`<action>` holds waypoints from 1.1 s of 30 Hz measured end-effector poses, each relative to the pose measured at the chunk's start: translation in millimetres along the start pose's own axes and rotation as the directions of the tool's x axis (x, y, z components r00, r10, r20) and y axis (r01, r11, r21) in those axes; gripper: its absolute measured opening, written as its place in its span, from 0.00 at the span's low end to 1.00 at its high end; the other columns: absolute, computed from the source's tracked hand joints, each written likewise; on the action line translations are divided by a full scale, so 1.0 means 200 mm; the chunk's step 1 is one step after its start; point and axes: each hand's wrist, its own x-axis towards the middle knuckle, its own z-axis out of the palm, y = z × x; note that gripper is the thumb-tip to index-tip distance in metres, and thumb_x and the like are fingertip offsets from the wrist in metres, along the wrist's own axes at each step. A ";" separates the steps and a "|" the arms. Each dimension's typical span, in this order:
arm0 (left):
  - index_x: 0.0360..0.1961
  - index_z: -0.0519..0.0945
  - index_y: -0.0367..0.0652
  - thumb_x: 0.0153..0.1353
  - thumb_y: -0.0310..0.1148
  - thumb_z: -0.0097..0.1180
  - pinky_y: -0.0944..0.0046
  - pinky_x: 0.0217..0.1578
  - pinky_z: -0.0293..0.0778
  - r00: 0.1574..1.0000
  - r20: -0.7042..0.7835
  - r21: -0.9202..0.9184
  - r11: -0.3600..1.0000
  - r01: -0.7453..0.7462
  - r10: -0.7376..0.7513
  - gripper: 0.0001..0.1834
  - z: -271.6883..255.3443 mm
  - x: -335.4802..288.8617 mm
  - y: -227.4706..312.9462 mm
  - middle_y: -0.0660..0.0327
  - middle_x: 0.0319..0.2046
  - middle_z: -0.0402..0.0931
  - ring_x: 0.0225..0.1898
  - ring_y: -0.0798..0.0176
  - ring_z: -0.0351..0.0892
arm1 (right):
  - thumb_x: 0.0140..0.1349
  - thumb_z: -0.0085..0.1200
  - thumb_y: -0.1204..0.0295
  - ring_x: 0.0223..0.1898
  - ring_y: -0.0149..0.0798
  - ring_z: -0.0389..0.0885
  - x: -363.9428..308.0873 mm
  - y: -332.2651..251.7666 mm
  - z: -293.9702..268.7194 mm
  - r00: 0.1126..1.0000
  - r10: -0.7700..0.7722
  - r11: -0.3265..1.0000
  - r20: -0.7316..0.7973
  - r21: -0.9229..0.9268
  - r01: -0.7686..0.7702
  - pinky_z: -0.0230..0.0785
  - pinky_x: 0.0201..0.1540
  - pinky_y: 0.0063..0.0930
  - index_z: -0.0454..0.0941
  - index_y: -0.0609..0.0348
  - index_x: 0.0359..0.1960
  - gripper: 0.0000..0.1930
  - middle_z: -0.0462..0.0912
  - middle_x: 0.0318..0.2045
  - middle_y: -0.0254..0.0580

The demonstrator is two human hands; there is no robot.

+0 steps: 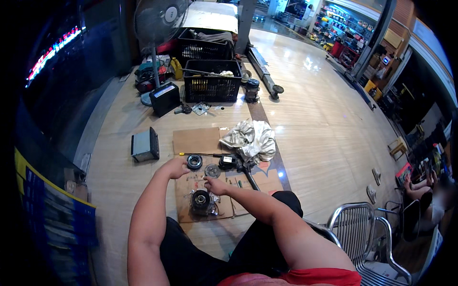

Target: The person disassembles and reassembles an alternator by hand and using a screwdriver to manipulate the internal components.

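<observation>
my left hand (177, 168): fingers partly bent, the tips at the left edge of the black pulley ring; whether they grip it or only touch it i can't make out.
my right hand (217, 186): fingers loosely curled, the forefinger side pointing left, just below the grey metal disc; i can't make out whether anything small is pinched in it.
black pulley ring (194, 161): lying flat on the cardboard, up and left of the disc.
grey metal disc (212, 170): flat, between the ring and my right hand.
round-hubbed machine part (201, 201): on the cardboard (196, 140) nearest my knees, hub facing up, small pieces around its sides.
beyond my right hand: a black boxy part (228, 161) with a pale label, and a dark-handled tool (250, 178) slanting toward my right knee.
white cloth (253, 138): bunched up, past the boxy part.
left on the floor (114, 152): a silver box (145, 144) with a dark face.
farther ahead: a black battery (164, 98) by the standing fan (160, 19), next to a black plastic crate (212, 88).
to my right: a metal chair (353, 224).
</observation>
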 end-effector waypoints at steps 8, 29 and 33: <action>0.52 0.72 0.39 0.53 0.45 0.58 0.59 0.49 0.70 0.999 0.037 -0.014 1.000 0.003 -0.002 0.28 -0.04 -0.05 0.02 0.48 0.46 0.75 0.48 0.50 0.75 | 0.64 0.44 0.63 0.28 0.33 0.78 -0.02 -0.03 0.00 0.959 0.223 0.875 0.175 0.397 -0.276 0.73 0.28 0.28 0.67 0.59 0.42 0.13 0.74 0.29 0.37; 0.51 0.73 0.39 0.53 0.42 0.58 0.59 0.52 0.68 0.999 0.033 -0.043 0.998 0.044 -0.042 0.26 -0.01 -0.03 -0.01 0.48 0.49 0.73 0.51 0.51 0.72 | 0.65 0.43 0.65 0.25 0.35 0.79 0.03 0.02 0.03 0.954 0.277 0.808 0.112 0.510 -0.294 0.75 0.28 0.28 0.62 0.62 0.48 0.16 0.78 0.37 0.45; 0.52 0.73 0.40 0.53 0.43 0.57 0.59 0.52 0.67 0.999 0.030 -0.018 0.999 0.032 -0.031 0.27 -0.04 -0.06 0.00 0.49 0.49 0.72 0.51 0.50 0.72 | 0.64 0.43 0.67 0.26 0.37 0.80 0.04 0.02 0.03 0.971 0.222 0.876 0.087 0.419 -0.238 0.75 0.29 0.29 0.57 0.64 0.55 0.21 0.79 0.37 0.48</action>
